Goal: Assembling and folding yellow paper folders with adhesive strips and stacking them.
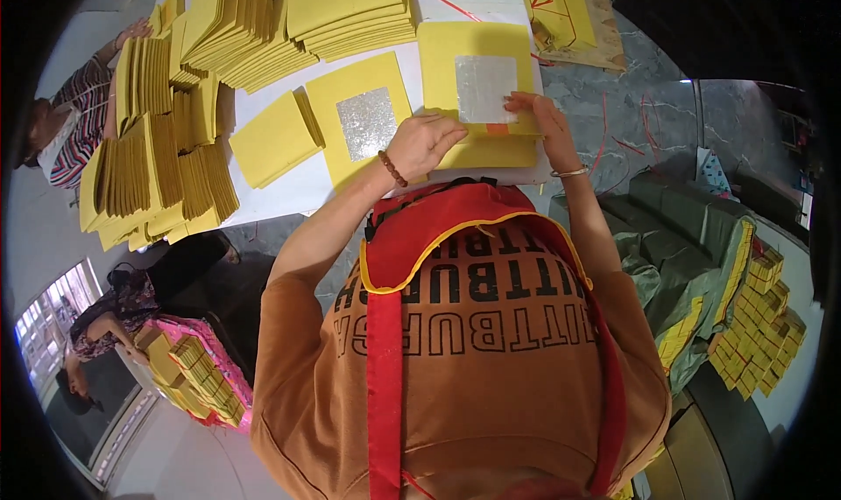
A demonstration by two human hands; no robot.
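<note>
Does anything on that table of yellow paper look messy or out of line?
Mostly tidy. The sheet with a silver square lies slightly turned beside the squarer stack under both hands, left hand and right hand, and loose red strings trail over the marble top.

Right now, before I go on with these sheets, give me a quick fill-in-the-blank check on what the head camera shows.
1. Both hands rest on a stack of ____ paper sheets on the white table.
2. The square patch in the middle of the top sheet is ____ in colour.
3. The left hand has a ____ bracelet at the wrist.
4. The right hand lies at the foil patch's lower ____ corner.

Missing words: yellow; silver; beaded; right
</note>
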